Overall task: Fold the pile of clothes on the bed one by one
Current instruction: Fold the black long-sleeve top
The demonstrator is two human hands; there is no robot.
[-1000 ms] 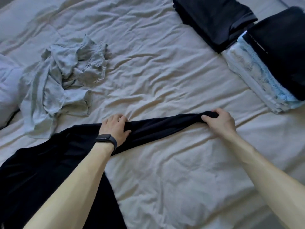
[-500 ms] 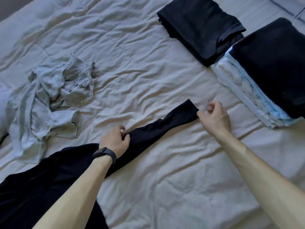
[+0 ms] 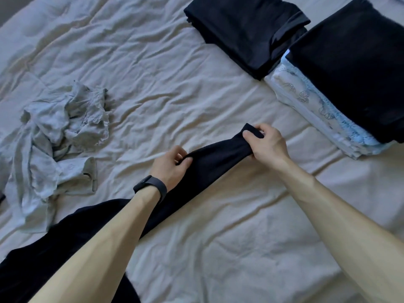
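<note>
Both hands are clamped on the sleeve of a black garment, which lies stretched across the middle of the bed. The left hand pinches a fold of the dark cloth between thumb and curled fingers partway along the sleeve. The right hand grips the cuff end, thumb on top and fingers curled round the fabric, holding that end slightly off the sheet. A dark wristband sits on the left wrist.

Nearest, the body of the garment spreads out under the left forearm and runs off toward the bed's near left corner. The sleeve slants up from it toward the right. Farther out, by the left edge, a crumpled pale grey garment lies in a loose heap, well apart from the black one.

Toward the far right corner sit the folded clothes: a folded black stack and, just beside it on the right, pale blue and white folded pieces with a folded black piece on top of them.
</note>
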